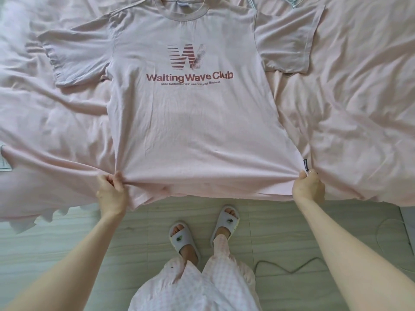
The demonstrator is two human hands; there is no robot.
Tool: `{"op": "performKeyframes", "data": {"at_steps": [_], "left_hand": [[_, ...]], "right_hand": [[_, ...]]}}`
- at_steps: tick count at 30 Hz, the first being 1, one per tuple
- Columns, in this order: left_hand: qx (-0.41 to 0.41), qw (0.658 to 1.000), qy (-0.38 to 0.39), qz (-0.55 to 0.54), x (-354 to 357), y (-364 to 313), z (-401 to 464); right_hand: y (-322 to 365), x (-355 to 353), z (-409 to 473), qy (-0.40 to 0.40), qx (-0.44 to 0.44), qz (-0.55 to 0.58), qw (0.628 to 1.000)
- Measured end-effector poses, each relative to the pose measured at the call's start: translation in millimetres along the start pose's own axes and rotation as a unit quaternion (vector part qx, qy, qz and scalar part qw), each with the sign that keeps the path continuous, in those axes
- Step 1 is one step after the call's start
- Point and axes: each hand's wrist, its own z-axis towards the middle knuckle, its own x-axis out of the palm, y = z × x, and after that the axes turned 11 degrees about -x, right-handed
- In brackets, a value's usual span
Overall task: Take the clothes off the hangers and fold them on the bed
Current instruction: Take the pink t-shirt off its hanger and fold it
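Note:
A pale pink T-shirt with a dark red "Waiting Wave Club" print lies face up and spread flat on the bed, collar at the far side, both sleeves out. My left hand grips the shirt's lower left corner at the bed's near edge. My right hand grips the lower right corner beside a small dark label. The hem is pulled taut between the two hands. No hanger is in the shirt.
The bed is covered by a wrinkled pink sheet. Hanger parts show at the top edge, right of the collar. I stand in slippers on a pale floor; a thin cable lies to the right.

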Motion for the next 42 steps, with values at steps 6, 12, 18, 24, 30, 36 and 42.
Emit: {"op": "performKeyframes", "data": {"at_steps": [6, 12, 18, 24, 30, 36, 42], "left_hand": [[-0.068, 0.99, 0.088, -0.086, 1, 17, 19], [-0.176, 0.949, 0.211, -0.157, 5, 29, 14], [-0.187, 0.94, 0.248, -0.144, 5, 37, 18], [-0.206, 0.94, 0.205, -0.181, -1, 46, 34], [-0.124, 0.973, 0.083, -0.176, -16, 48, 41], [-0.263, 0.886, 0.195, -0.328, -34, 51, 45], [-0.079, 0.968, 0.131, -0.198, -41, 61, 35]], "right_hand": [[12, 10, -3, 0.019, -0.009, -0.036, 0.999], [48, 32, -34, 0.067, -0.15, -0.079, 0.983], [93, 67, -82, 0.176, -0.331, -0.084, 0.923], [122, 93, -107, 0.237, -0.391, -0.115, 0.882], [123, 102, -103, 0.256, -0.35, -0.137, 0.89], [118, 105, -108, 0.27, -0.346, -0.144, 0.887], [103, 105, -115, 0.296, -0.357, -0.18, 0.868]]}}
